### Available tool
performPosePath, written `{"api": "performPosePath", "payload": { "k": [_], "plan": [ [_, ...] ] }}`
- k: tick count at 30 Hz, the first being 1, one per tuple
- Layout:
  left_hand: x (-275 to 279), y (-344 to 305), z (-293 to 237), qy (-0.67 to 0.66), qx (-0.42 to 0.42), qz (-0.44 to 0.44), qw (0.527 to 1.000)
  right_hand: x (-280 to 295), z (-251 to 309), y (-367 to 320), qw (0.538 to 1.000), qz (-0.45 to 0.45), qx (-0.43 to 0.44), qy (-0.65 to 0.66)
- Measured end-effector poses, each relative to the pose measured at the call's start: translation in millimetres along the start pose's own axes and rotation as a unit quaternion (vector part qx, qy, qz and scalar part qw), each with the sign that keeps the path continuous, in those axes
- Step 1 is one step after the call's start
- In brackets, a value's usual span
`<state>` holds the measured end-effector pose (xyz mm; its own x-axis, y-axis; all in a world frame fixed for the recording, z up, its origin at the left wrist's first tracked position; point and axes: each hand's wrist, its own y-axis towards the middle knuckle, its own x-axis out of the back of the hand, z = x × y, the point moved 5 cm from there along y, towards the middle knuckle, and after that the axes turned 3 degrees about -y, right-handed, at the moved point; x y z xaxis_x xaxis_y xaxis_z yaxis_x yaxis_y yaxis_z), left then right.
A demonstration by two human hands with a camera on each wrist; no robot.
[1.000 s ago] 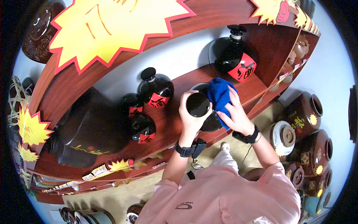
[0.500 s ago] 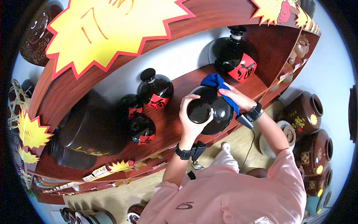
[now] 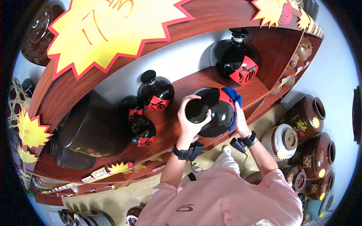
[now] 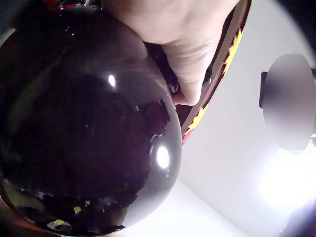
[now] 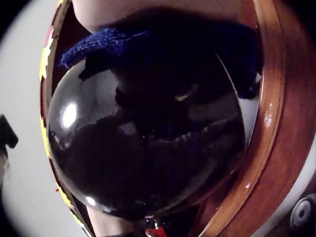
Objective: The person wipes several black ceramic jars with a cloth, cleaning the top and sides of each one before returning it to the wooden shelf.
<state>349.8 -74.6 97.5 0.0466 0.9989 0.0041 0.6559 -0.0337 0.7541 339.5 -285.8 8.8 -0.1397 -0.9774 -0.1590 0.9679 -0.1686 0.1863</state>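
Note:
A round, glossy black wine jar [image 3: 221, 116] with a red label leans toward the person over the shelf in the head view. My left hand [image 3: 188, 126] grips it at the neck, thumb and fingers wrapped just below the flat black lid [image 3: 196, 110]. On the jar's right side, my right hand [image 3: 241, 119] holds a blue cloth [image 3: 231, 91] against the surface, its fingers partly hidden. In the right wrist view the cloth [image 5: 111, 43] lies bunched between hand and jar [image 5: 148, 143]. The left wrist view shows the jar's shiny body [image 4: 89, 123] beside the left hand [image 4: 173, 24].
Smaller black jars [image 3: 160, 88] with red labels stand left on the wooden shelf [image 3: 169, 122]; a larger one [image 3: 228, 58] is behind. A big dark jar [image 3: 90, 130] fills the left. Yellow price signs [image 3: 113, 34] hang above. Brown jars [image 3: 315, 152] crowd the floor at right.
My right hand has carried the blue cloth from the jar's top and far side down to its right side, uncovering more of the red label. The left hand keeps its grip on the neck.

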Motion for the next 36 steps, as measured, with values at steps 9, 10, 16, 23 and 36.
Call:
{"api": "performPosePath", "payload": {
  "k": [9,10,16,23,36],
  "plan": [
    [-4,6,-4,-0.032,0.016,0.032,0.999,-46,111,-14,0.785,0.154,0.366,-0.475],
    [-4,6,-4,-0.036,0.023,0.037,0.998,-47,112,-7,0.789,0.176,0.36,-0.467],
    [0,10,8,-0.058,-0.007,0.076,0.995,-49,110,23,0.878,0.222,0.251,-0.341],
    [-1,15,17,-0.111,0.141,0.058,0.982,-44,102,9,0.903,0.08,0.227,-0.355],
    [-30,-2,2,0.0,0.144,-0.018,0.989,-40,100,-25,0.872,-0.024,0.238,-0.428]
  ]
}}
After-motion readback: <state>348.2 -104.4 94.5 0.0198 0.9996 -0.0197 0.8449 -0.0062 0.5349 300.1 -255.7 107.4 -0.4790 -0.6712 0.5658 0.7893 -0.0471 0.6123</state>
